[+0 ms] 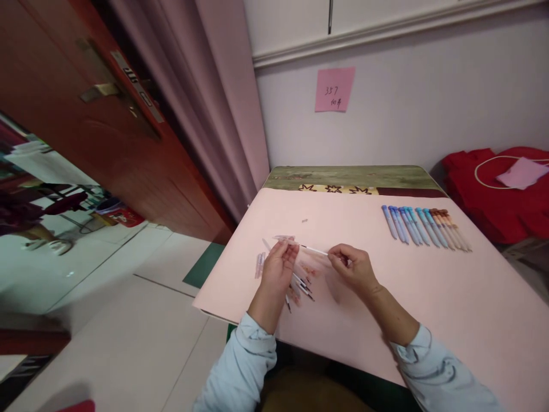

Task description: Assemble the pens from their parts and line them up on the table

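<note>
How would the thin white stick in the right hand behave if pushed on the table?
The white stick is probably stiff, as it runs straight from the right hand. So slender, it seems light. Its rod-like form may roll on the pink tabletop.

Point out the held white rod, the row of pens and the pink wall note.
White rod [315,250]: head view, middle of its shaft.
Row of pens [428,228]: head view, a mid-row barrel.
Pink wall note [335,90]: head view, paper's centre.

Head-worn view, facing forward and down, table [429,297] near
</note>
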`<state>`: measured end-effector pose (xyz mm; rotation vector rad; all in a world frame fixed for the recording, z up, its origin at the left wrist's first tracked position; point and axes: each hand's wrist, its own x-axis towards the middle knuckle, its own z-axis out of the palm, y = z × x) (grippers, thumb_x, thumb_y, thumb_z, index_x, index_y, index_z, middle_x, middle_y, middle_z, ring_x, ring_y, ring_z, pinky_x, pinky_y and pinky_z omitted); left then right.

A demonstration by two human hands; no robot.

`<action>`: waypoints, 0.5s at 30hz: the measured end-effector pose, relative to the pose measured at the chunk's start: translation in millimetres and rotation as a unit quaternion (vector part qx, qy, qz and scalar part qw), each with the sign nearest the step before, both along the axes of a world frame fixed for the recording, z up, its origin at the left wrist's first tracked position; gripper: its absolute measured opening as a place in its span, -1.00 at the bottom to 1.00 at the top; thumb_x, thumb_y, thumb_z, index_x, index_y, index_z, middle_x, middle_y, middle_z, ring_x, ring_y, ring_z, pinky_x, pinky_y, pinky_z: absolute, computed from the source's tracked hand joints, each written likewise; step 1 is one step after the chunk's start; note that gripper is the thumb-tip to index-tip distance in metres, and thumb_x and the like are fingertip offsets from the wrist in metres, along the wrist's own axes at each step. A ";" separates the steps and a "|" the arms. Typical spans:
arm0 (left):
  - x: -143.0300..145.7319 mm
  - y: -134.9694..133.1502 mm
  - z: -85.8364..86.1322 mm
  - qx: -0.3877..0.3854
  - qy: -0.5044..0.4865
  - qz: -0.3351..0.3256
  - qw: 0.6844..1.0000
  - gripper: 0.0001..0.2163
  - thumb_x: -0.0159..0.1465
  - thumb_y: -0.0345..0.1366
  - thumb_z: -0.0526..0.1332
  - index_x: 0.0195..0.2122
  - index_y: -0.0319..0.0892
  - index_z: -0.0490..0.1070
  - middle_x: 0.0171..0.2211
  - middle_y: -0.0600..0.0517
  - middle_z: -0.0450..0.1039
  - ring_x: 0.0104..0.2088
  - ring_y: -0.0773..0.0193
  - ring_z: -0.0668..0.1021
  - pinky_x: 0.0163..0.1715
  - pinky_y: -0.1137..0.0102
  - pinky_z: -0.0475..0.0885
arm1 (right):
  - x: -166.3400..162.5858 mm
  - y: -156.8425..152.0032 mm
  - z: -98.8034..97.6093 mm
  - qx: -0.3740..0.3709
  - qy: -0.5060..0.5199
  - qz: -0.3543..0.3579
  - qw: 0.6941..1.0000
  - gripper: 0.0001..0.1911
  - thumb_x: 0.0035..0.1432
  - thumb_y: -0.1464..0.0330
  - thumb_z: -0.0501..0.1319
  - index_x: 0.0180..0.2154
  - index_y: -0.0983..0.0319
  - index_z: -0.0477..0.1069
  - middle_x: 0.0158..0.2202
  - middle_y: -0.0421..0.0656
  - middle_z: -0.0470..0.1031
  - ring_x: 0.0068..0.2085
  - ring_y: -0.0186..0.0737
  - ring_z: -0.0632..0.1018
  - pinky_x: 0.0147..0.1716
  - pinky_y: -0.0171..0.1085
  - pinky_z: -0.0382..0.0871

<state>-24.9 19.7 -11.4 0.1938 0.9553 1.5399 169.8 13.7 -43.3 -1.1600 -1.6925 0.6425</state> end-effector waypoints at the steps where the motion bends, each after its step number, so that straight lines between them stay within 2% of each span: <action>1: 1.0 -0.4 0.5 0.004 0.004 -0.001 1.000 -0.96 0.24 -0.48 0.24 -0.34 -0.23 0.44 -0.28 -0.02 0.54 -0.28 0.37 0.59 -0.01 0.36 0.47 | 0.1 0.1 -0.1 -0.001 -0.001 -0.002 1.000 -0.82 0.15 0.30 0.17 -0.43 0.20 0.47 -0.59 -0.25 0.31 -0.55 -0.33 0.29 -0.52 -0.33 0.19; 9: 6.5 -4.9 0.1 0.021 0.038 -0.009 0.999 -0.94 0.20 -0.45 0.29 -0.31 -0.24 0.45 -0.28 -0.03 0.54 -0.31 0.38 0.59 -0.03 0.35 0.48 | -0.2 0.6 -0.7 -0.003 -0.005 -0.003 1.000 -0.82 0.14 0.28 0.17 -0.44 0.19 0.47 -0.58 -0.24 0.33 -0.55 -0.33 0.30 -0.52 -0.33 0.20; 15: 9.0 -8.2 -1.3 0.028 0.046 -0.020 0.998 -0.89 0.13 -0.45 0.34 -0.34 -0.24 0.43 -0.41 0.02 0.52 -0.37 0.36 0.59 -0.14 0.37 0.51 | 0.7 0.6 5.4 -0.025 0.047 -0.022 0.998 -0.82 0.13 0.26 0.20 -0.43 0.20 0.47 -0.60 -0.27 0.27 -0.56 -0.34 0.27 -0.54 -0.33 0.17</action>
